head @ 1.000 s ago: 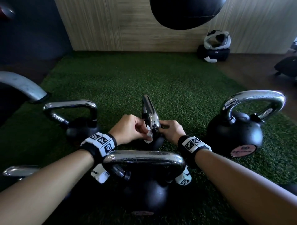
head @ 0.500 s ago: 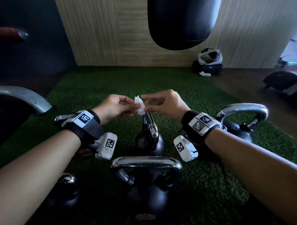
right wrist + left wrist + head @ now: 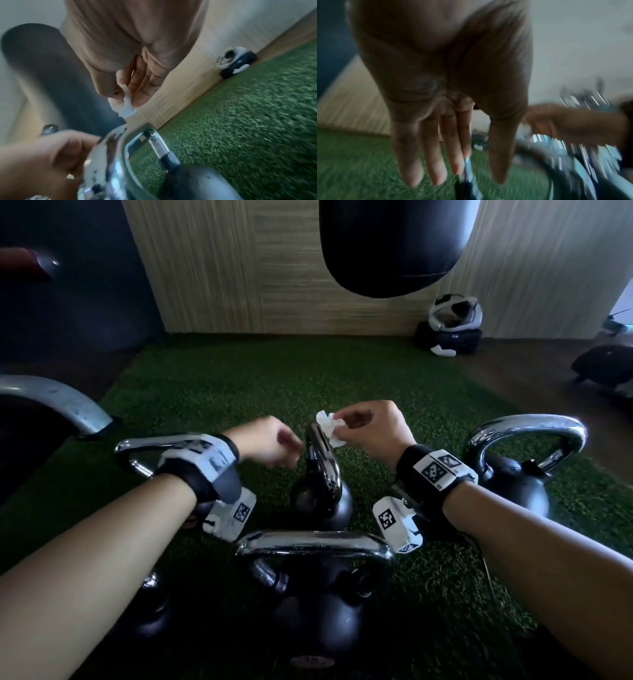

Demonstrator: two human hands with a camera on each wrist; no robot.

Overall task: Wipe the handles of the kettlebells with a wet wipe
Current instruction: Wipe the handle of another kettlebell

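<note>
right hand (image 3: 371,428) pinches the crumpled white wet wipe (image 3: 327,426) just above the chrome handle (image 3: 322,460) of the small black centre kettlebell (image 3: 323,501).

the wipe is light, limp and damp; pinch it by a bunched fold. the kettlebell is judged heavy and rigid, its polished curved handle slick; steady it on the green artificial turf (image 3: 239,378). left hand (image 3: 270,445) is blurred; fingers appear straight and released, beside the handle, holding nothing.

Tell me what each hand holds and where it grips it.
The right hand pinches the crumpled wet wipe by its right edge, between fingertips. The left hand holds nothing.
</note>
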